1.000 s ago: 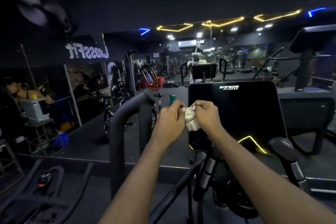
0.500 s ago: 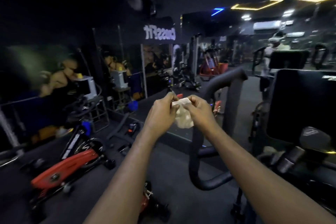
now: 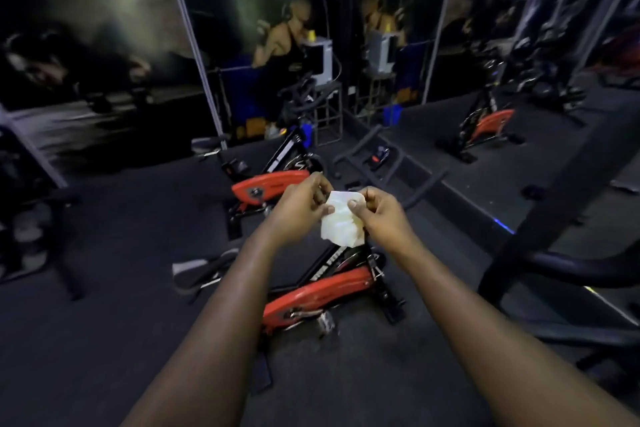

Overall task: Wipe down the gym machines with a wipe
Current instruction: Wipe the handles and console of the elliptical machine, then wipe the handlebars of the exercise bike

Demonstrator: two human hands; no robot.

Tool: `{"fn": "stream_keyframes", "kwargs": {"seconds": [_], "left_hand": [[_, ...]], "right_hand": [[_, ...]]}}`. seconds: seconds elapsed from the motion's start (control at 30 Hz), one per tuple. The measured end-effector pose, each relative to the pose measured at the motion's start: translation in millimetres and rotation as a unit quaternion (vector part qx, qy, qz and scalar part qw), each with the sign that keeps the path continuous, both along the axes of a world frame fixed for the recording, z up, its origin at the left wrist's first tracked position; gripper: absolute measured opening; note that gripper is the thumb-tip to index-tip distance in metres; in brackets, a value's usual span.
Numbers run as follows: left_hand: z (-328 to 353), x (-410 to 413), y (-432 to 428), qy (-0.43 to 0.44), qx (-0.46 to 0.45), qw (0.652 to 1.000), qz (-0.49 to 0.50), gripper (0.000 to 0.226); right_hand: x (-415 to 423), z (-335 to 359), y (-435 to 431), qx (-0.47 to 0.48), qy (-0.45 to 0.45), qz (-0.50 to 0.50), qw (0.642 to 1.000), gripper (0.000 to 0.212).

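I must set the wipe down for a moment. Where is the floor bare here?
Bare floor lies left of the near red bike, toward the picture's left edge. Crowded: the gap between it and the far red bike, and the right side by the black machine.

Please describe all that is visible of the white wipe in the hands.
The wipe is white, thin and crumpled, like soft paper or cloth. The left hand and the right hand pinch its upper part from either side; the lower part hangs free. It touches no machine; a red exercise bike shows below it.
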State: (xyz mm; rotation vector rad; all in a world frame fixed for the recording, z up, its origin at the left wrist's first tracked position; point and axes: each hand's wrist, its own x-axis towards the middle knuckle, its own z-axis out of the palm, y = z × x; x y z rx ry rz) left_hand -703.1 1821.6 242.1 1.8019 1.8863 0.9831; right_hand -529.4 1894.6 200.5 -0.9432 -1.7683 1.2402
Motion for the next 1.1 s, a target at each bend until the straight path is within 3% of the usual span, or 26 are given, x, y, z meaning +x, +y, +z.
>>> {"fn": "stream_keyframes", "kwargs": {"seconds": [0.17,0.3,0.37,0.57,0.7,0.8,0.9,1.1], "left_hand": [[-37,-15,-30,0.03,-0.039,0.996,0.07,0.003],[-50,-21,-42,0.025,-0.058,0.992,0.109,0.012],[-54,-25,-47,0.006,-0.064,0.993,0.101,0.011],[-59,-42,-48,0.034,-0.085,0.991,0.097,0.014],[-68,-56,-45,0.048,-0.083,0.992,0.087,0.004],[-81,-69,-33,0.041,-0.081,0.993,0.074,0.009],[-114,-89,-18,0.038,-0.06,0.996,0.062,0.013],[-231,-173,22,0.064,-0.012,0.997,0.041,0.007]], "right_hand": [[-20,-45,-18,-0.062,-0.011,0.094,0.994,0.022],[-33,-64,-26,-0.094,0.001,0.119,0.988,0.007],[-39,-70,-29,-0.103,0.01,0.12,0.987,0.005],[-57,-81,-34,-0.112,0.011,0.112,0.987,0.025],[-67,-89,-32,-0.135,0.039,0.133,0.981,0.012],[-81,-102,-22,-0.1,0.014,0.141,0.985,0.018],[-102,-130,-8,-0.054,-0.005,0.123,0.991,0.002],[-168,-228,27,-0.023,-0.001,0.076,0.997,0.014]]}}
